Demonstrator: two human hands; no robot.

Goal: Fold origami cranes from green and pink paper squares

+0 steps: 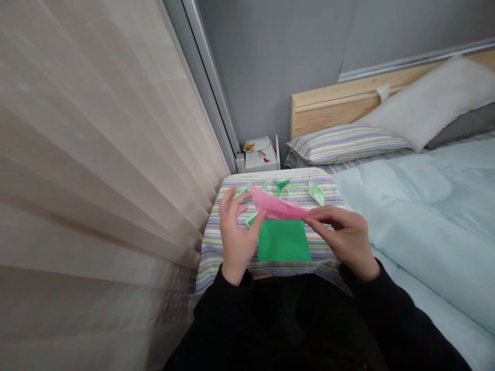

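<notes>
A folded pink paper point(276, 207) is held up between both hands above a small surface covered in striped cloth point(216, 247). My left hand point(236, 234) pinches the paper's left end, thumb against fingers. My right hand point(344, 234) pinches its right tip with fingers closed. Directly under the pink paper lies a flat green paper square point(284, 242). Several small folded green paper shapes point(316, 192) lie along the far edge of the striped cloth.
A sheer curtain point(96, 180) hangs close on the left. A bed with a pale blue cover point(425, 216), striped pillow point(342, 143) and wooden headboard point(328, 105) fills the right. A small white box point(261, 153) sits by the grey wall.
</notes>
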